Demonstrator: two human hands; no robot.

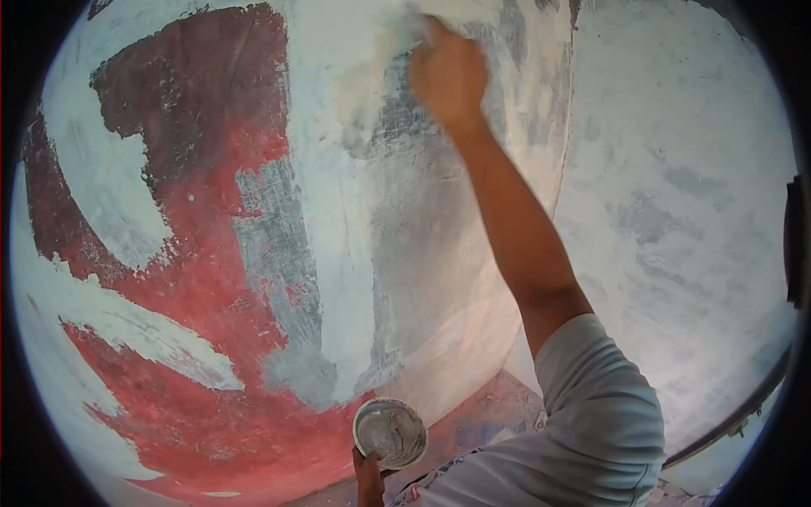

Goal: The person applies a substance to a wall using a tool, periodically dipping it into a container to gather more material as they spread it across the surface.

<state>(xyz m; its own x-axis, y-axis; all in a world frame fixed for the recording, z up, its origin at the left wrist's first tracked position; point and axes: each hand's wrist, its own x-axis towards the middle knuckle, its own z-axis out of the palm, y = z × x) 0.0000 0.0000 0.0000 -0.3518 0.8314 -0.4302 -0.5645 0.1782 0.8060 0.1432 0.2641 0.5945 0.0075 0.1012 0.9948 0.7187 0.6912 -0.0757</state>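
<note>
Raises the right hand [449,80] high before the painted wall [203,338], curled nearly closed around a blurred, pale tool [411,27], with one finger reaching up along it; holds a round bowl [390,433] by its lower left rim with the left hand [368,475], partly closed, down near the bottom edge; carries greyish paste inside the bowl, smeared around the inner side.

Cannot tell the tool's shape or exact grip, both lost in blur, nor whether touching the wall; hides most left fingers under or behind the bowl, and cuts off the left forearm at the bottom edge; darkens all corners in the round view.

Counts two hands, one bowl, one tool, one light grey sleeve [591,363]; two walls, one patched in red, white and grey, and one whitish wall [676,211] at right.
</note>
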